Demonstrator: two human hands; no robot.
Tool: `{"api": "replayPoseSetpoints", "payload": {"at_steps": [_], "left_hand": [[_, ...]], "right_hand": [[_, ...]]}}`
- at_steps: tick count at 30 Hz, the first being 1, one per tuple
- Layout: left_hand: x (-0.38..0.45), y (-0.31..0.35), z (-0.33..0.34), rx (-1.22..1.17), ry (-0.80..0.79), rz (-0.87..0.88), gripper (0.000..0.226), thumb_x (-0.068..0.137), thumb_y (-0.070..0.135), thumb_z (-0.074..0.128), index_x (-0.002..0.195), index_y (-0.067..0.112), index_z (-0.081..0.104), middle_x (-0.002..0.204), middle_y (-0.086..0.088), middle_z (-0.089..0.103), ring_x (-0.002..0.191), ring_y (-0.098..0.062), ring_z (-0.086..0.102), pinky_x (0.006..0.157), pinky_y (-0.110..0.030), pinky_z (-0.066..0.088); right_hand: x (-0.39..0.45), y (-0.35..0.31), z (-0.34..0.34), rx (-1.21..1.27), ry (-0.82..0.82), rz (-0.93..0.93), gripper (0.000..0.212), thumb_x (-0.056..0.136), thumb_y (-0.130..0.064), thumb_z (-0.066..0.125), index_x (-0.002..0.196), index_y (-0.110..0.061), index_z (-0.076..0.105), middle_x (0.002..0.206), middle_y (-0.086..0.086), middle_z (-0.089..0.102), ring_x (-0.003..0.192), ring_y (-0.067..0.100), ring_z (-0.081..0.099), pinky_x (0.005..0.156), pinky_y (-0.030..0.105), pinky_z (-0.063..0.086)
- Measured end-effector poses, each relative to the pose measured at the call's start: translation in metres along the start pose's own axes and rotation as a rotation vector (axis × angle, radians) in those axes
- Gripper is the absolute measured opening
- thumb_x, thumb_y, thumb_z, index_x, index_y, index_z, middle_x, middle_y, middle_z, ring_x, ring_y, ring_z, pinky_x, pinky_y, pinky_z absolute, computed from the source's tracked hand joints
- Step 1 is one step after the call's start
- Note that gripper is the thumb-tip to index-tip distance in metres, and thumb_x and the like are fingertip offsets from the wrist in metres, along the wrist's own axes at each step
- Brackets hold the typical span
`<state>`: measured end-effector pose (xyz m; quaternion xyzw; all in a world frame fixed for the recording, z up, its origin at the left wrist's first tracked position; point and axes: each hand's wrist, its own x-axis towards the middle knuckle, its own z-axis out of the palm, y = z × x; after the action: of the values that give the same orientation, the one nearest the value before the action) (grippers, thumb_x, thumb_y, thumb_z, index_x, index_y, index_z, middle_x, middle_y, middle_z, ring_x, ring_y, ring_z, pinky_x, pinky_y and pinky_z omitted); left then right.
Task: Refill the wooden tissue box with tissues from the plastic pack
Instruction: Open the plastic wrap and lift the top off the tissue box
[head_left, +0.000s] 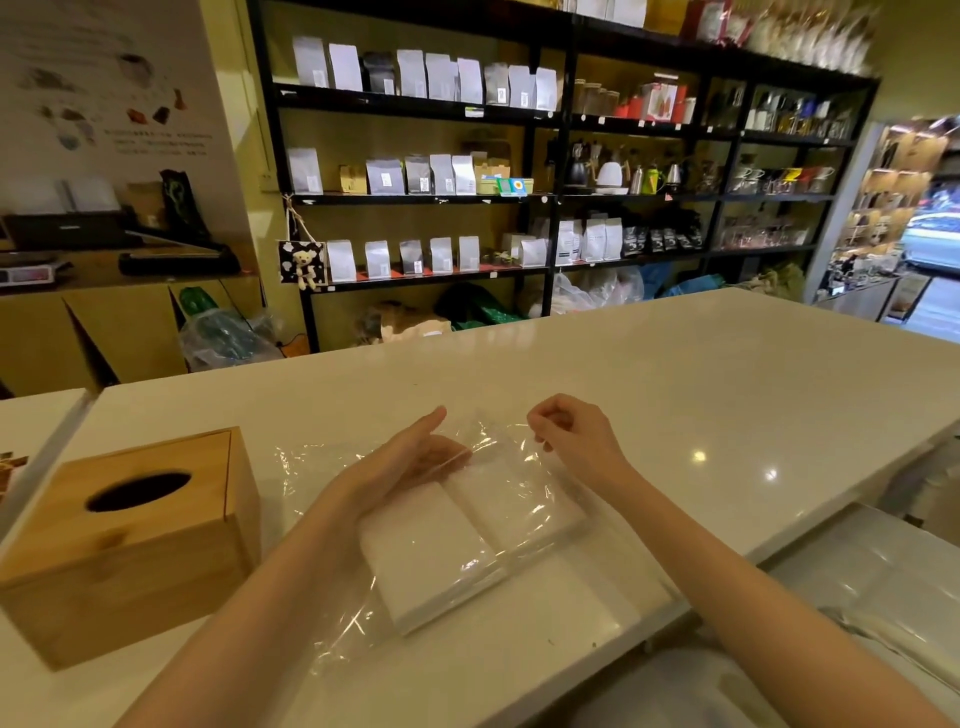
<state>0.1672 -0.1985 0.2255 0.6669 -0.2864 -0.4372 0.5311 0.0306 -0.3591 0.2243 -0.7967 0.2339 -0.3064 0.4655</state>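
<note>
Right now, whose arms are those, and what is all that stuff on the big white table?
Those arms belong to a person wearing a camera on their head, so the single picture looks forward and down, just as they see. No robot here, only two bare hands.

On the long white counter stands a square light-brown wooden tissue box with a dark oval hole on top. Beside it lies a stack of white folded tissues inside a crinkly clear plastic pack.

The left hand is open, resting on the pack. The right hand seems to pinch the plastic's edge, probably to pull it open. Behind are black shelves full of bags and kettles, like a shop.
</note>
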Motion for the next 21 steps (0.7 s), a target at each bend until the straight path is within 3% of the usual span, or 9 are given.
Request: {"api": "replayPoseSetpoints", "payload": {"at_steps": [2, 4, 7, 9, 11, 14, 17, 21], "left_hand": [[-0.011, 0.007, -0.001, 0.193, 0.117, 0.101, 0.048, 0.091, 0.039, 0.044, 0.099, -0.002, 0.068, 0.099, -0.008, 0.069, 0.080, -0.009, 0.066, 0.078, -0.018, 0.051], [-0.022, 0.014, -0.008, 0.483, 0.171, 0.178, 0.039, 0.091, 0.034, 0.047, 0.088, 0.004, 0.071, 0.087, -0.004, 0.072, 0.076, -0.010, 0.064, 0.076, -0.024, 0.048], [-0.041, 0.022, -0.018, 0.667, 0.162, 0.096, 0.035, 0.091, 0.034, 0.048, 0.086, 0.006, 0.068, 0.073, -0.004, 0.070, 0.063, -0.012, 0.060, 0.066, -0.024, 0.045], [-0.053, 0.026, -0.024, 0.720, 0.167, 0.074, 0.031, 0.091, 0.033, 0.048, 0.087, 0.008, 0.066, 0.070, -0.002, 0.069, 0.064, -0.014, 0.060, 0.067, -0.025, 0.046], [-0.061, 0.029, -0.029, 0.682, 0.197, 0.099, 0.032, 0.093, 0.034, 0.044, 0.090, 0.010, 0.066, 0.075, -0.002, 0.069, 0.069, -0.014, 0.063, 0.070, -0.024, 0.048], [-0.069, 0.026, -0.032, 0.560, 0.266, 0.093, 0.038, 0.094, 0.040, 0.038, 0.086, 0.015, 0.066, 0.074, -0.001, 0.071, 0.071, -0.014, 0.067, 0.069, -0.022, 0.051], [-0.073, 0.018, -0.030, 0.511, 0.328, 0.107, 0.040, 0.095, 0.042, 0.033, 0.094, 0.017, 0.064, 0.073, -0.001, 0.072, 0.072, -0.014, 0.068, 0.073, -0.025, 0.052], [-0.077, 0.006, -0.025, 0.494, 0.403, 0.122, 0.045, 0.095, 0.045, 0.026, 0.102, 0.019, 0.061, 0.088, -0.006, 0.071, 0.083, -0.020, 0.068, 0.079, -0.028, 0.050]], "right_hand": [[0.000, -0.002, -0.005, 0.037, -0.001, -0.023, 0.015, 0.086, -0.010, 0.059, 0.075, -0.019, 0.061, 0.061, 0.000, 0.062, 0.055, 0.014, 0.054, 0.063, 0.024, 0.047], [-0.001, -0.004, -0.008, 0.064, -0.014, -0.023, 0.012, 0.087, -0.010, 0.058, 0.078, -0.016, 0.061, 0.061, 0.001, 0.063, 0.054, 0.013, 0.054, 0.061, 0.023, 0.045], [-0.002, -0.008, -0.009, 0.074, -0.028, 0.000, 0.007, 0.086, -0.008, 0.058, 0.088, -0.014, 0.061, 0.068, 0.004, 0.066, 0.060, 0.016, 0.057, 0.064, 0.025, 0.043], [-0.003, -0.014, -0.003, -0.141, 0.002, -0.057, 0.022, 0.085, -0.010, 0.059, 0.106, -0.015, 0.059, 0.088, 0.009, 0.067, 0.082, 0.022, 0.060, 0.072, 0.028, 0.043], [-0.009, -0.026, 0.008, -0.512, 0.022, -0.254, 0.040, 0.086, -0.015, 0.059, 0.125, -0.015, 0.051, 0.117, 0.008, 0.062, 0.112, 0.026, 0.051, 0.090, 0.035, 0.040], [-0.024, -0.052, 0.037, -0.642, -0.153, -0.536, 0.050, 0.088, -0.029, 0.056, 0.135, -0.019, 0.043, 0.135, 0.003, 0.051, 0.129, 0.024, 0.038, 0.108, 0.039, 0.024], [-0.029, -0.067, 0.071, -0.678, -0.408, -0.492, 0.054, 0.086, -0.047, 0.053, 0.134, -0.024, 0.043, 0.129, 0.000, 0.057, 0.122, 0.019, 0.047, 0.110, 0.040, 0.024], [-0.029, -0.075, 0.091, -0.599, -0.511, -0.333, 0.051, 0.081, -0.045, 0.063, 0.123, -0.018, 0.056, 0.112, 0.003, 0.068, 0.099, 0.020, 0.061, 0.090, 0.033, 0.046]]}}
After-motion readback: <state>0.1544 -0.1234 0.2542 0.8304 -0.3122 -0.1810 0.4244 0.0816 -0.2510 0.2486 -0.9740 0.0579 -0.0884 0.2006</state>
